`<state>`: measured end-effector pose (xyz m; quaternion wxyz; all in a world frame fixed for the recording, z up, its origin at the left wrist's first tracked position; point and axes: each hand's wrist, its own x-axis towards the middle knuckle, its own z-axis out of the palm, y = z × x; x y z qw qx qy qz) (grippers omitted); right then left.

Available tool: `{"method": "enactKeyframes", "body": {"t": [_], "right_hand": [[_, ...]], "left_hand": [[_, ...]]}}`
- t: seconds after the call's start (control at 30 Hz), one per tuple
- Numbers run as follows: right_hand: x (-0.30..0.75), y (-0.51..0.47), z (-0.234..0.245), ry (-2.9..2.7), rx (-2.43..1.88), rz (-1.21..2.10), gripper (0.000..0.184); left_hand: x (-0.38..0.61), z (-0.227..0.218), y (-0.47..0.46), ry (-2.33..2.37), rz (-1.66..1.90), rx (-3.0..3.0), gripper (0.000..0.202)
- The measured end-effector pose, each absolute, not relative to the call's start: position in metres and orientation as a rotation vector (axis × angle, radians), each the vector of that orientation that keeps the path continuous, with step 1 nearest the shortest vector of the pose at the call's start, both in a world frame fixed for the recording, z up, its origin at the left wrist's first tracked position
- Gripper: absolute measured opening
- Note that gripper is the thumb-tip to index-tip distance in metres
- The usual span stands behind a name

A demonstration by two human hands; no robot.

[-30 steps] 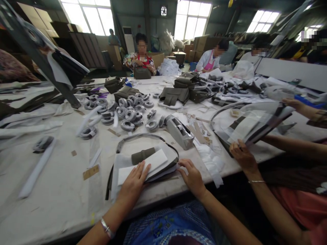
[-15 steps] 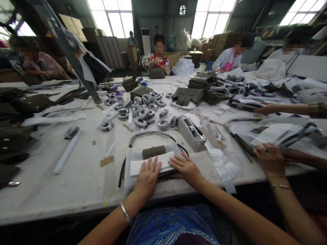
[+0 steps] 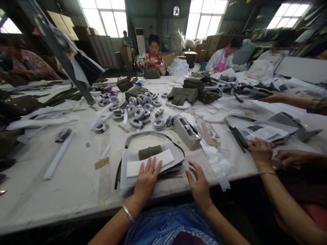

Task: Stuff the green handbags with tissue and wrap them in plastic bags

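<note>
Busy workshop with tall bright windows at the far end, where several people sit around a long white work table [image 3: 63, 183] strewn with olive-green bags, straps and paper. At the near edge, centre, lies a flat bundle wrapped in a white tissue sheet [image 3: 127, 157]. An olive-green rolled leather piece [image 3: 150, 152] sits on it, a white rectangular paper strip [image 3: 166, 159] lies just nearer than that, and a thin dark strap [image 3: 153, 133] arches from the bundle toward the far side.

The wearer's left hand [image 3: 146, 178], with a silver bangle at the wrist, rests palm down on the paper strip, fingers straight and slightly spread, pressing it flat. The right hand [image 3: 200, 183] is just right of the bundle, palm down over bare table, fingers fanned apart and gripping nothing; whether it touches the surface cannot be told.

Beyond the right hand stands a grey tape dispenser [image 3: 187, 132], and farther left is a pile of coiled grey straps [image 3: 135, 110]. At the right, a co-worker's hand [image 3: 260, 151] rests beside another wrapped bundle [image 3: 268, 132].

Likely risk: the bundle lies close to the near table edge and only one palm pins it. A sideways or backward drag of that palm could skew the strip, crease the tissue or pull the stack off the edge
</note>
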<state>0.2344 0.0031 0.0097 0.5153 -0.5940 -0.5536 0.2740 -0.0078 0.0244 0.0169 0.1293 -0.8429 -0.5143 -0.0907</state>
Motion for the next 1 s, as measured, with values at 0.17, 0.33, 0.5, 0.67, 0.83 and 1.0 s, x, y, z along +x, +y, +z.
{"method": "enactKeyframes", "body": {"t": [0.17,0.33,0.5,0.67,0.83,1.0], "right_hand": [[0.219,-0.001,0.013,-0.71,-1.366,1.34,0.074],[0.218,0.018,0.04,-0.485,-1.292,1.556,0.049],[0.199,0.026,0.048,-0.435,-1.12,1.616,0.041],[0.178,0.028,0.058,-0.23,-1.041,1.662,0.046],[0.168,0.031,0.081,-0.233,-1.006,1.662,0.033],[0.16,0.032,0.085,-0.459,-0.921,1.647,0.031]], "left_hand": [[-0.008,0.013,0.026,-1.475,-0.294,-2.462,0.063],[-0.014,0.014,0.026,-1.414,-0.372,-2.442,0.058],[-0.025,0.017,0.024,-1.367,-0.433,-2.44,0.059],[-0.026,0.019,0.025,-1.392,-0.471,-2.407,0.061],[-0.024,0.025,0.024,-1.478,-0.541,-2.42,0.072],[-0.03,0.023,0.023,-1.558,-0.614,-2.371,0.077]]}}
